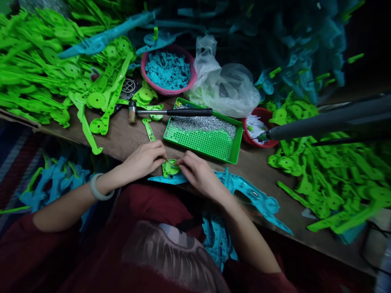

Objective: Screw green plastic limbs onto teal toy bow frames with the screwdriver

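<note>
Both hands meet at a small green plastic part (170, 168) lying over a long blue plastic piece (244, 186) at the table's near edge. My left hand (148, 158) has its fingers closed on the green part's left side. From the right, my right hand (195, 169) pinches at the part's round end; whether a tiny piece is between those fingertips is too small to tell. Just beyond the hands stands a green perforated tray (204, 140) holding many small metal pieces. A hammer (174, 112) with a black handle rests across the tray's far left part.
Green plastic parts (61, 69) are piled at the left, and more (332, 187) at the right. Behind the tray are a pink basket (194, 75) of blue pieces, a clear plastic bag (232, 87) and a red basket (249, 136). A dark grey bar (330, 118) juts in from the right.
</note>
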The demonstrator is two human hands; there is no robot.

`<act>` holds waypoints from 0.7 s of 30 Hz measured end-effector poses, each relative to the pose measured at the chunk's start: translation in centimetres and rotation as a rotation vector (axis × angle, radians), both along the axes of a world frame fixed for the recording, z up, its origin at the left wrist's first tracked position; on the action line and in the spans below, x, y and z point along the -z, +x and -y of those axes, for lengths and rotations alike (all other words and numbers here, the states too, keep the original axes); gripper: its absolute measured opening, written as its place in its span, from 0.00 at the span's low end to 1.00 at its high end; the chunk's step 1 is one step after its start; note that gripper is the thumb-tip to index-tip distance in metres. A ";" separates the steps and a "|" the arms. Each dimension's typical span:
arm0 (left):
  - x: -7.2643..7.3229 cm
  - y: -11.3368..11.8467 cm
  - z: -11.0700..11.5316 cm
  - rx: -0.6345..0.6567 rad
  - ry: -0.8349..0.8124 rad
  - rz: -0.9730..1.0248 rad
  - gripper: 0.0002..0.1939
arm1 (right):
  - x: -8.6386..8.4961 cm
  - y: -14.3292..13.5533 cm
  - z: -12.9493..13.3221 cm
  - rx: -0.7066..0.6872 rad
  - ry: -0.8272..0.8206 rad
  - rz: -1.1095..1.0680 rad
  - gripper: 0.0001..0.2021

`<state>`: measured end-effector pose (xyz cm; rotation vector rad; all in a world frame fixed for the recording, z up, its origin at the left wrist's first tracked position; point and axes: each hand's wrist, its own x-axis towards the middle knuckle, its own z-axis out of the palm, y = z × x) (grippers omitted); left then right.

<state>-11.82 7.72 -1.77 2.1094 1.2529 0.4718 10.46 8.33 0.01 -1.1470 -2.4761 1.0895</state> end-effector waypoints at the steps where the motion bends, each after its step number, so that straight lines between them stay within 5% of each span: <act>1: 0.0 0.1 -0.1 0.022 0.014 -0.018 0.05 | -0.2 -0.3 0.1 0.010 -0.005 -0.015 0.07; 10: -0.7 -0.2 -1.3 0.169 0.015 -0.075 0.06 | 1.1 0.3 2.3 -0.148 0.418 0.205 0.14; 21: -0.5 2.0 0.9 -0.016 0.143 -0.299 0.04 | 1.6 3.4 1.7 -0.229 0.519 0.197 0.14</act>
